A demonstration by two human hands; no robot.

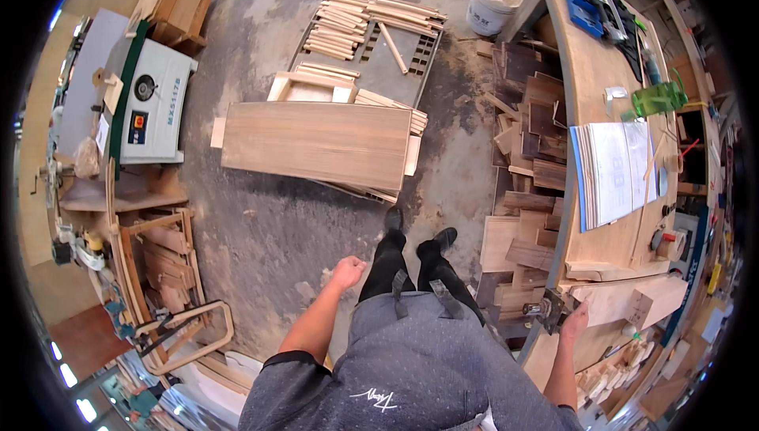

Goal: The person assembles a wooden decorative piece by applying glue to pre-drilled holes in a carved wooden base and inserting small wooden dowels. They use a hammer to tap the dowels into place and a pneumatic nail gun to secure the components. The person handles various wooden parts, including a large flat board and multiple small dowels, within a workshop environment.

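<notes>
L hand [348, 271] hung lower ctr, fingers curled in, nothing visible in it. R hand [577, 322] was by a metal vise-like fixture [551, 310] & pale board [609, 304], lower rt, at the table [589, 67] edge; couldn't tell if that grip pinched anything. Imo it needed the board flat, even pressure, fingers clear of the metal.

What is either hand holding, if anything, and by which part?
Left hand: nothing visible held. Right hand: at the left end of a pale board, beside a dark vise; whether it grips either cannot be told.
</notes>
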